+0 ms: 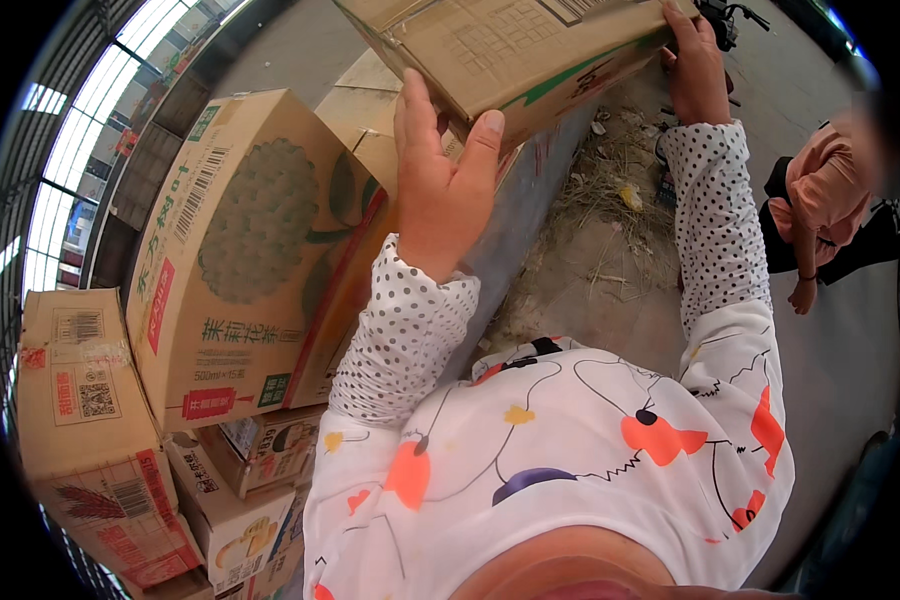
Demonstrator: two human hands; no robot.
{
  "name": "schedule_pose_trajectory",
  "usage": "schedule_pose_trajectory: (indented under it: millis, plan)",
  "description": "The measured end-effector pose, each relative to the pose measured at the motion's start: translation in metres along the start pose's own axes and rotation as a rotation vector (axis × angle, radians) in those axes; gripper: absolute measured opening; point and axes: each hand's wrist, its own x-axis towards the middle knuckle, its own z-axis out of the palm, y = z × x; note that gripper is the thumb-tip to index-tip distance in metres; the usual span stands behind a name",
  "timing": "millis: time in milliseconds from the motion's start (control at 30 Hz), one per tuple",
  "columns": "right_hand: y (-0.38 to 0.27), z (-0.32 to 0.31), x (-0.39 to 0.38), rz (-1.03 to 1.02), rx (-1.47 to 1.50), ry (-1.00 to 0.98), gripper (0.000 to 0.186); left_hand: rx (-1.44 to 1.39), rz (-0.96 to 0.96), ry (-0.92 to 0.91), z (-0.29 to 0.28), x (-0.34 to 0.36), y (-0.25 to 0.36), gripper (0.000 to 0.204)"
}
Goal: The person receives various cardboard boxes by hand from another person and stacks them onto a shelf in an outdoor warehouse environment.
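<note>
A brown cardboard box (530, 45) with green print is held up at the top of the head view, slightly tilted. My left hand (447, 175) grips its near left corner, thumb and fingers against the cardboard. My right hand (697, 70) holds the far right end. Just left of my left wrist is a large carton (245, 260) printed with a green flower head, leaves and a red band. A paler carton (355, 100) behind it is partly hidden by the held box.
Several stacked cartons (90, 400) fill the lower left. A grey-blue edge (520, 230) borders a floor (605, 275) strewn with straw and scraps. A person in pink (820, 190) is at the right, near a parked two-wheeler (725, 30). A high window wall lies far left.
</note>
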Motion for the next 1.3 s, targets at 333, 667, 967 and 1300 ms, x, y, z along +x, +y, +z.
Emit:
schedule_pose_trajectory:
  millis: [333,667,967,1300]
  plan:
    - [0.152,0.131,0.095,0.228,-0.065,-0.12,0.054,0.73,-0.017,-0.118,-0.035,-0.043,-0.039,0.072]
    - [0.218,0.168,0.149,-0.255,-0.425,-0.388,0.033,1.099,0.075,-0.184,-0.041,-0.049,-0.042,0.072]
    - [0.198,0.182,0.125,0.085,-0.065,-0.315,0.067,1.115,0.015,-0.215,-0.047,-0.053,-0.048,0.073]
    - [0.222,0.087,-0.084,0.096,-0.282,-0.401,0.064,1.074,-0.011,-0.217,-0.048,-0.057,-0.051,0.074]
